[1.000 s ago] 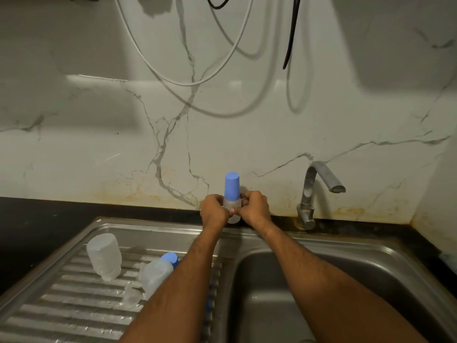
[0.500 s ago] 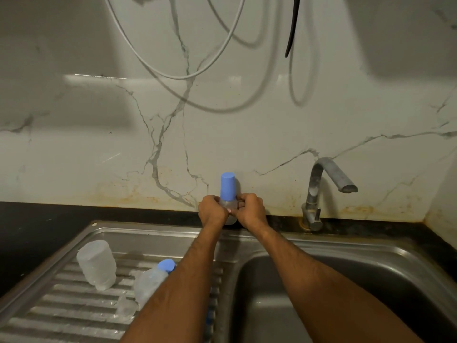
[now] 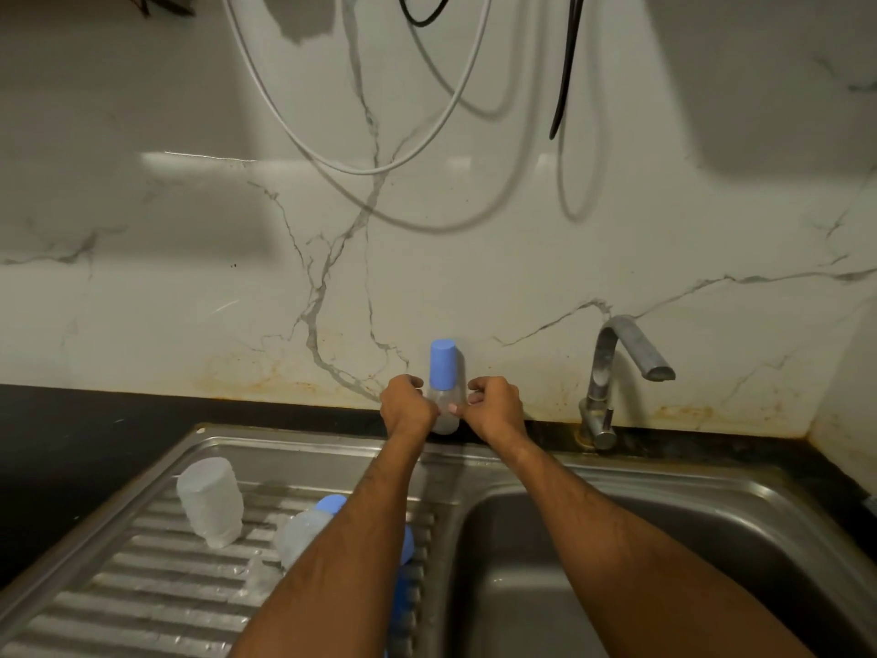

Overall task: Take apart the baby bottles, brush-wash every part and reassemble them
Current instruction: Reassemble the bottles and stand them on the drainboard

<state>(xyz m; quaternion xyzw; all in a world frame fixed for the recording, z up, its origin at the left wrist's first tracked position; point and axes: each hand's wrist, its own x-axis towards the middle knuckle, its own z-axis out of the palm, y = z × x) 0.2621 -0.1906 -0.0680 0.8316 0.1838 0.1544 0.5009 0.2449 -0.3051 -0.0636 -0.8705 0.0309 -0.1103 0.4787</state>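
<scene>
Both hands meet at the back edge of the sink unit, on the dark counter strip below the marble wall: the left hand (image 3: 407,410) and the right hand (image 3: 493,409) curl their fingers round the clear body of a small baby bottle (image 3: 445,410), one from each side, the right thumb pressed against its front. The bottle stands upright, its blue cap (image 3: 443,364) rising above the knuckles. On the ribbed draining board (image 3: 142,586) to the left, an upturned clear bottle body (image 3: 210,502) stands near the board's back left corner; nearer the basin, a second bottle with a blue top (image 3: 303,529) lies partly behind the left forearm. The basin (image 3: 712,539) lies under the right forearm, and a metal tap (image 3: 617,372) stands at its back edge, right of the hands.
</scene>
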